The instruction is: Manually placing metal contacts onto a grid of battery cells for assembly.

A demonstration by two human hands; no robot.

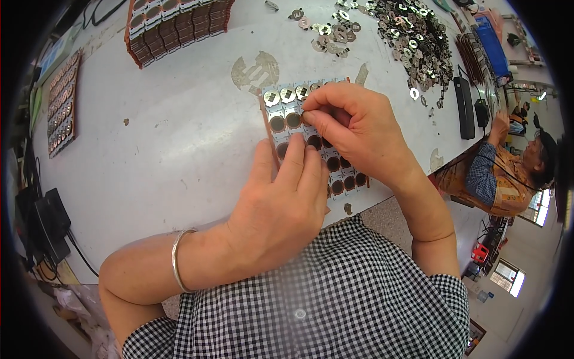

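Observation:
A circuit board panel [285, 110] with rows of round dark pads lies flat before me. Shiny round metal clips [287, 94] sit along its far row. My left hand [278, 200] rests on the panel's near left part, fingers stretched out and spread, holding nothing. Over the second row, my right hand [359, 128] pinches thumb and forefinger together at the panel surface. What lies between those fingertips is mostly hidden. The right hand and forearm cover much of the panel's right side.
A heap of loose metal clips [415, 45] spreads at the far right, with stragglers [335, 36] nearer. Stacked panels [179, 36] stand at the far left; another panel [64, 105] lies leftmost. A black bar [464, 107] lies right. A co-worker [502, 170] sits beyond it.

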